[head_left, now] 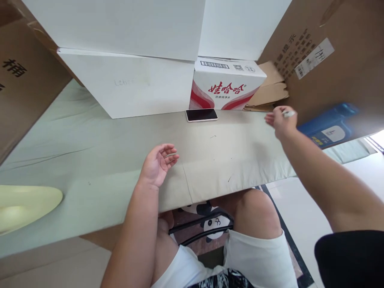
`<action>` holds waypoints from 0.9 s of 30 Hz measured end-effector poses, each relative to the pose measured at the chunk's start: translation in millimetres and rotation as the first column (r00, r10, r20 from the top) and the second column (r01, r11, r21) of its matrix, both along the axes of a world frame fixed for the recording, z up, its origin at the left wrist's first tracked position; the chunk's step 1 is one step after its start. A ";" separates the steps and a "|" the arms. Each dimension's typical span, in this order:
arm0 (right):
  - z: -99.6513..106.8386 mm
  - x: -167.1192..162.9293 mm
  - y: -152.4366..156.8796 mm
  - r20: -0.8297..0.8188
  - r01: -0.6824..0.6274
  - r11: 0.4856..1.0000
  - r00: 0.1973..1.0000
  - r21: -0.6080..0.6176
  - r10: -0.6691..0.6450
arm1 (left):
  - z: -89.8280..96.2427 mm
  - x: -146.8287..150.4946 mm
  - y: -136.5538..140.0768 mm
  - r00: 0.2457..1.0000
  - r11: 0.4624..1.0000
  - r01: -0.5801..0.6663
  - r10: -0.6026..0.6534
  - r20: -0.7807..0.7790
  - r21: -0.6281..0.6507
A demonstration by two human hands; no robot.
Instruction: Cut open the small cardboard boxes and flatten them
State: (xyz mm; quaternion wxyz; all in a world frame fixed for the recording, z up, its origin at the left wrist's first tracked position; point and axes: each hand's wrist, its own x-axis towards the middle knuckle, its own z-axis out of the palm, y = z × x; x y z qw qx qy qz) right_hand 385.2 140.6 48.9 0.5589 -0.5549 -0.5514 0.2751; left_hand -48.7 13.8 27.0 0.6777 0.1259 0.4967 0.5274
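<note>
My left hand (159,163) rests side-down at the middle of the cloth-covered table (114,160), its palm turned inward and its loosely curled fingers apart around nothing. Farther right, my right hand (283,119) is closed on a small whitish object (288,114), whose kind is too small to make out. That hand is above the cloth, near a blue bottle-shaped container (328,126) and some folded brown cardboard (271,90). A phone (201,115) with a dark screen lies between and beyond both hands, in front of a white and red carton (226,86).
White panels (144,86) stand along the back. Large brown cardboard walls rise at the left (28,80) and right (339,60). At the left front edge lies a pale yellow-green, rounded object (33,206), cut off by the frame. Several dark hair-like strands lie on the cloth.
</note>
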 end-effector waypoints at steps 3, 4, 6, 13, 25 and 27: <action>-39.4 -46.5 -36.9 0.111 0.075 0.988 0.992 -0.136 -0.060 | 1.4 -1.7 0.1 1.000 1.000 0.000 0.000 0.011 0.007; -51.5 -65.3 -49.9 0.150 0.071 0.983 0.988 -0.172 -0.045 | 1.6 -1.9 -0.3 1.000 1.000 0.002 -0.002 0.013 0.013; -69.6 -106.4 -70.5 0.209 0.023 0.973 0.978 -0.230 0.026 | 1.5 -1.7 -1.5 1.000 1.000 0.001 -0.001 0.016 0.018; -59.2 -241.5 -73.5 0.263 -0.291 0.915 0.894 -0.278 0.364 | -0.4 -2.3 -9.4 1.000 0.997 0.021 -0.020 -0.016 0.075; -23.6 -354.3 -49.7 0.404 -0.564 0.814 0.718 -0.140 0.567 | 1.6 -29.8 -8.9 0.921 0.923 -0.383 0.379 0.085 0.037; -21.0 -376.8 -41.7 0.420 -0.604 0.787 0.687 -0.126 0.593 | 1.3 -40.9 -7.6 0.831 0.846 -0.528 0.532 0.161 -0.073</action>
